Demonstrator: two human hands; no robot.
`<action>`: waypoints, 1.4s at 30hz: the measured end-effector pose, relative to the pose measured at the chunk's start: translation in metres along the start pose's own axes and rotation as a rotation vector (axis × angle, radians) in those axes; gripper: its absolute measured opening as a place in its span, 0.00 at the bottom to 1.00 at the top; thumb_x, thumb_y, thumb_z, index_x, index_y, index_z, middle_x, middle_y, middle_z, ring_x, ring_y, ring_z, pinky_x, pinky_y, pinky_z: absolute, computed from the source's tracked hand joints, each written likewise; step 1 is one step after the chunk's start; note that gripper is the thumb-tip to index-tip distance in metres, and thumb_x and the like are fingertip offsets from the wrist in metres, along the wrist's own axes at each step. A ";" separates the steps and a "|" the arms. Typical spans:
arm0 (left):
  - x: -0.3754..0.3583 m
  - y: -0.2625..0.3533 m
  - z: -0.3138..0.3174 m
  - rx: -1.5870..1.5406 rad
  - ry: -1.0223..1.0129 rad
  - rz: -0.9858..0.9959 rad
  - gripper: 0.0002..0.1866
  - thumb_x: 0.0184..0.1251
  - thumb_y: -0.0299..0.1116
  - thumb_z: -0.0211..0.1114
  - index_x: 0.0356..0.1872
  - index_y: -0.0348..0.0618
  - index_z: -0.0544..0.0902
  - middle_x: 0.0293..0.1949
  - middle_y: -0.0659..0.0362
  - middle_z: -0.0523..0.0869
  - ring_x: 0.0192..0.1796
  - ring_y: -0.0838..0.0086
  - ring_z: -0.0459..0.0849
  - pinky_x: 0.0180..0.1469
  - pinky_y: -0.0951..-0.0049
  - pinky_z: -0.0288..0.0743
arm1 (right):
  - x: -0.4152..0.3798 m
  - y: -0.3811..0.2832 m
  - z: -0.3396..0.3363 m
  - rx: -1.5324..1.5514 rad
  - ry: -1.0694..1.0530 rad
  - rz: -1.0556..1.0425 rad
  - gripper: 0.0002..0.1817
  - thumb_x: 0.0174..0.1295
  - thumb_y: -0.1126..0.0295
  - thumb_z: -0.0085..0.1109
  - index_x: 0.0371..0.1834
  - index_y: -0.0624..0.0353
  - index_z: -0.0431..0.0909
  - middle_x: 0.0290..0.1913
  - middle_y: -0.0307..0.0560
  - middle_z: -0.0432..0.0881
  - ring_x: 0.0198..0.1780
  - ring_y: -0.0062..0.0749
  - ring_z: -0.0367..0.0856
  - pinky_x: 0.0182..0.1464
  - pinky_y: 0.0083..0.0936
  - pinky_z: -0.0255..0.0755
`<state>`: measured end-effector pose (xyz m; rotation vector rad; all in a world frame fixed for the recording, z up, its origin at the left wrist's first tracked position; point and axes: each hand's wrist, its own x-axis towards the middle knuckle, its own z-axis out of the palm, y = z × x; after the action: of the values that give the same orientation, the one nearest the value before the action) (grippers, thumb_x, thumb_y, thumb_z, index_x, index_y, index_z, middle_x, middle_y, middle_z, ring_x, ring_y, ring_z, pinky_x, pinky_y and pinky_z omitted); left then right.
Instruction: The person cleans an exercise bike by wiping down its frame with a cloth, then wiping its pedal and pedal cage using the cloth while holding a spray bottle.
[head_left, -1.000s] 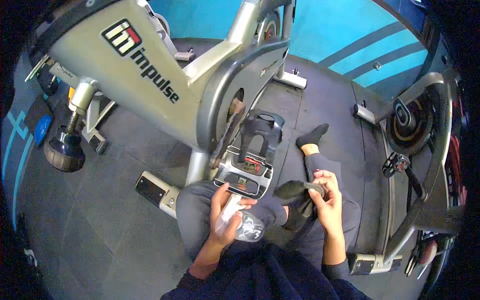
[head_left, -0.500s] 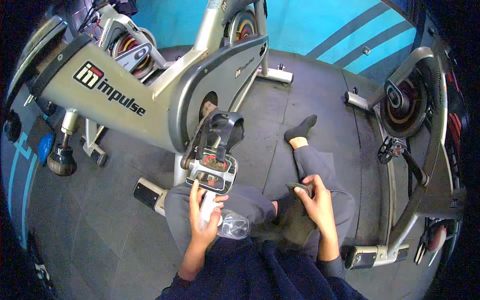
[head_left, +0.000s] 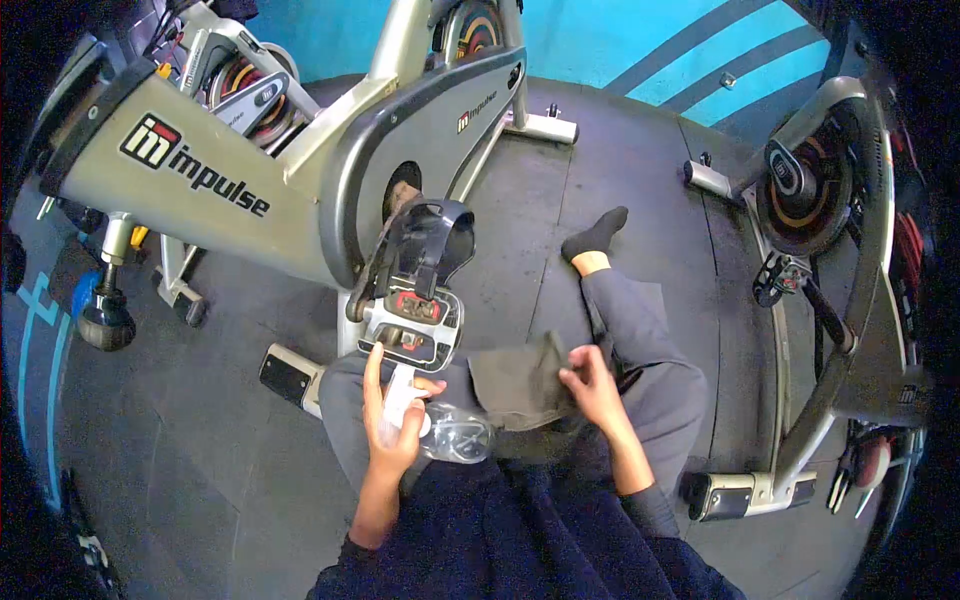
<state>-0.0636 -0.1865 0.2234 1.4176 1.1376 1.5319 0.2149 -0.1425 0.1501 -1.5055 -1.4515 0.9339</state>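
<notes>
My left hand [head_left: 392,415] is wrapped round the white spray head of a clear bottle [head_left: 458,436], which lies on its side, with one finger up at the edge of the bike pedal [head_left: 412,325]. A black strap [head_left: 430,245] loops over the pedal. In my right hand [head_left: 596,387] the thumb and fingers pinch the edge of a dark grey-green cloth [head_left: 515,385]. The cloth hangs spread out over my lap, just right of the pedal and bottle.
The grey exercise bike [head_left: 230,190] stands close on the left, its foot [head_left: 290,380] beside my knee. A second bike [head_left: 835,330] is at the right. My socked foot [head_left: 597,235] rests on the dark floor, with a blue wall [head_left: 560,45] behind.
The cloth has been spread out and swung left toward the pedal. My right hand has moved slightly left and up. The view has shifted slightly, and my left hand still holds the bottle.
</notes>
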 end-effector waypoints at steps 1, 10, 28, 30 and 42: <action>0.001 0.000 0.000 -0.021 -0.006 0.015 0.44 0.63 0.35 0.57 0.73 0.38 0.39 0.33 0.46 0.83 0.39 0.60 0.84 0.51 0.57 0.77 | -0.007 0.017 0.002 -0.169 -0.063 -0.067 0.19 0.57 0.70 0.65 0.49 0.61 0.69 0.41 0.50 0.77 0.46 0.42 0.77 0.50 0.31 0.72; 0.003 -0.003 -0.002 0.008 -0.011 0.039 0.42 0.64 0.34 0.56 0.72 0.35 0.41 0.33 0.46 0.83 0.39 0.60 0.84 0.50 0.60 0.75 | -0.028 -0.017 0.037 -0.499 -0.218 -0.503 0.24 0.50 0.59 0.68 0.47 0.58 0.75 0.49 0.50 0.75 0.53 0.49 0.71 0.54 0.41 0.68; 0.001 -0.029 -0.006 -0.084 0.005 0.107 0.36 0.61 0.27 0.56 0.70 0.32 0.52 0.37 0.51 0.87 0.36 0.72 0.84 0.38 0.74 0.76 | -0.003 -0.005 0.038 -0.493 -0.274 -0.143 0.13 0.52 0.67 0.57 0.38 0.63 0.79 0.35 0.59 0.82 0.42 0.55 0.80 0.47 0.44 0.73; 0.000 -0.032 -0.003 -0.163 0.025 0.122 0.36 0.60 0.26 0.56 0.70 0.33 0.53 0.40 0.48 0.86 0.40 0.69 0.85 0.42 0.72 0.77 | 0.002 -0.012 0.028 -0.506 -0.260 -0.041 0.15 0.55 0.64 0.54 0.41 0.62 0.82 0.40 0.61 0.83 0.45 0.56 0.81 0.50 0.43 0.74; 0.006 -0.022 -0.006 -0.053 -0.048 0.142 0.41 0.52 0.19 0.52 0.71 0.37 0.48 0.64 0.44 0.67 0.50 0.63 0.81 0.55 0.63 0.72 | 0.008 -0.101 -0.052 0.827 -0.343 -0.062 0.32 0.44 0.62 0.57 0.52 0.75 0.73 0.63 0.60 0.66 0.64 0.41 0.66 0.66 0.32 0.58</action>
<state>-0.0712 -0.1742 0.2046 1.5187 0.9788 1.6043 0.2245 -0.1390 0.2639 -0.7060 -1.0949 1.5596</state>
